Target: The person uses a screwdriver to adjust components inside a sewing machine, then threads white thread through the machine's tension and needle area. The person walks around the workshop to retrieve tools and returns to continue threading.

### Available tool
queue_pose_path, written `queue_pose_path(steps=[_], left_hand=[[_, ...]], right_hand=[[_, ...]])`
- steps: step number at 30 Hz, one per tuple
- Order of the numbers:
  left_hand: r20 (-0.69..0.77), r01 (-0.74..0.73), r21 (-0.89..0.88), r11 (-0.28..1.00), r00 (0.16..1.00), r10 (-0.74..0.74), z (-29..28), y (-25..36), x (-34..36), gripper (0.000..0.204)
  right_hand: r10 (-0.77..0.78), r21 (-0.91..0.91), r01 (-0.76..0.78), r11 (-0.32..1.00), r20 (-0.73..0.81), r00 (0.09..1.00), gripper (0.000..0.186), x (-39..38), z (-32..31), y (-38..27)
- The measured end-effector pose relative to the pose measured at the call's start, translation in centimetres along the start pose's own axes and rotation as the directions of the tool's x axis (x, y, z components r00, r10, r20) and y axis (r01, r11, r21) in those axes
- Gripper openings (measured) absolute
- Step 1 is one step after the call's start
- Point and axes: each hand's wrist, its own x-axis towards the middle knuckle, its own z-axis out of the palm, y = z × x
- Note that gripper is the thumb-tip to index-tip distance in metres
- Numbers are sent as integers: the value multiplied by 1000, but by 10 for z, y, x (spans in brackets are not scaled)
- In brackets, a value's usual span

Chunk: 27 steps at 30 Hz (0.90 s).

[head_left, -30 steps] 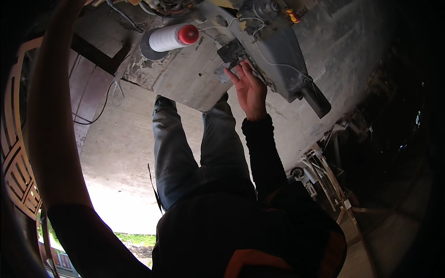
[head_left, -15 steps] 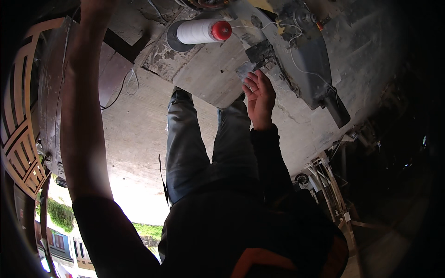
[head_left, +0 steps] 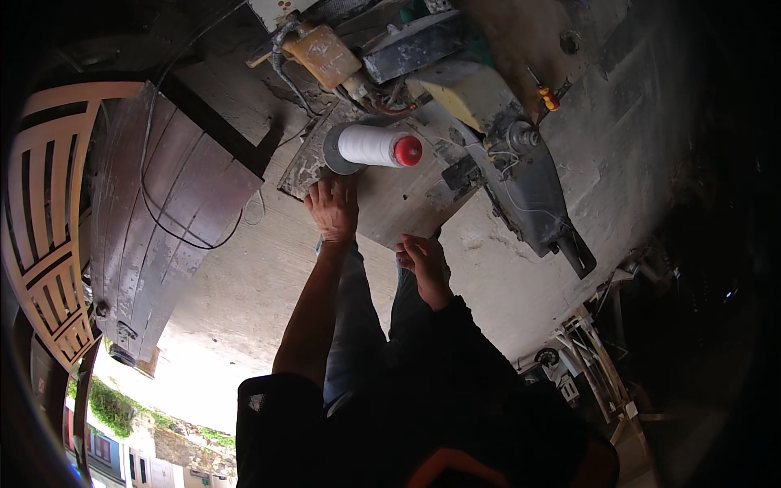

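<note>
My left hand point(head_left: 331, 208) is at the board's point(head_left: 390, 205) left front edge, fingers bent over it, just below a white thread cone with red top point(head_left: 366, 145) on a grey round base point(head_left: 335, 154). My right hand point(head_left: 423, 262) is curled near the board's front corner; what its fingertips hold, if anything, cannot be made out. Right of the board is a dark grey industrial machine point(head_left: 525, 195) resembling a sewing machine, with a black block point(head_left: 462, 175) and pale thread along it.
A tan housing point(head_left: 321, 57) with hoses lies at the back, a yellow-handled screwdriver point(head_left: 547, 98) at back right. A worn wooden panel point(head_left: 154, 203) with a looping cable and a slatted wooden piece point(head_left: 45, 211) stand left; a frame point(head_left: 594, 366) is at lower right. My legs are below the board.
My left hand has come down from the upper left edge to the board below the cone. My right hand has moved down from the black block toward the board's front corner.
</note>
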Motion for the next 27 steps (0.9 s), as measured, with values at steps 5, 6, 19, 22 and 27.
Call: queue_pose_path(steps=[5, 6, 19, 22, 27], left_hand=[[24, 89, 54, 995, 996, -90, 6, 2, 11, 21], [40, 103, 57, 993, 994, -106, 5, 3, 11, 21], [532, 47, -370, 928, 830, 171, -94, -17, -58, 7], [693, -54, -408, 911, 632, 348, -136, 14, -79, 10], [518, -595, -609, 524, 202, 831, -143, 89, -90, 9]], right_hand=[[5, -37, -7, 999, -36, 999, 30, 6, -6, 14], [-1, -37, 0, 999, -22, 1000, 31, 7, -6, 15], [-662, -509, 566, 649, -11, 750, 23, -51, -24, 63], [-775, -565, 674, 477, 92, 625, 27, -104, -30, 58], [-789, -404, 745, 530, 86, 608, 25, -122, -66, 84]])
